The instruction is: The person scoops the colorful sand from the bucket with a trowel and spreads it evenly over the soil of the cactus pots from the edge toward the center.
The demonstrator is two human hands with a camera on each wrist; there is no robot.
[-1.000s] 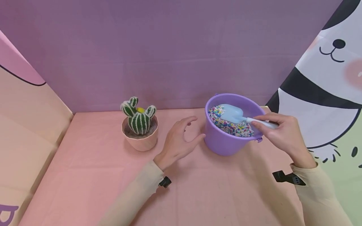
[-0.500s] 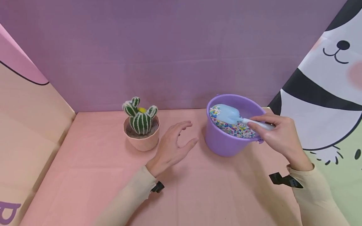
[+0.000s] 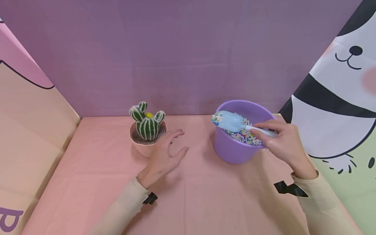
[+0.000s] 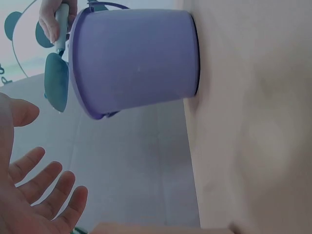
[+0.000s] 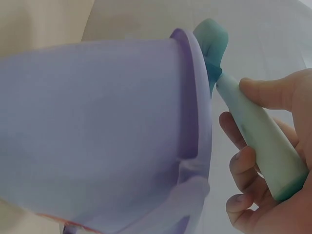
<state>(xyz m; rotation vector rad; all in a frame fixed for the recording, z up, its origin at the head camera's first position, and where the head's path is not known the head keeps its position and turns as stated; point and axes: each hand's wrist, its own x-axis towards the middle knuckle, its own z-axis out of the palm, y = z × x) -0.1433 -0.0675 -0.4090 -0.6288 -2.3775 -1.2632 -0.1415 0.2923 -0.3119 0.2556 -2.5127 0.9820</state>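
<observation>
My right hand (image 3: pixel 283 142) grips the white handle of a light blue scoop (image 3: pixel 232 121). Small multicoloured beads (image 3: pixel 217 118) sit at the scoop's tip, which reaches just past the left rim of a purple bucket (image 3: pixel 235 151). More beads (image 3: pixel 246 137) lie inside the bucket. In the left wrist view the scoop (image 4: pixel 57 80) hangs beside the bucket's mouth, apart from the rim. My left hand (image 3: pixel 161 156) is held above the table with fingers spread, holding nothing. It partly covers a pink pot (image 3: pixel 144 149) that bears a green and white cactus (image 3: pixel 148 128).
A pink cloth covers the table (image 3: pixel 202 202). Behind it rises a purple backdrop (image 3: pixel 176 58). A panel with a panda picture (image 3: pixel 340 91) stands along the right, and a beige panel (image 3: pixel 29 114) along the left.
The scoop has risen from the beads in the bucket and shifted left over the rim, carrying beads. My left hand has moved left, from beside the bucket to in front of the pot.
</observation>
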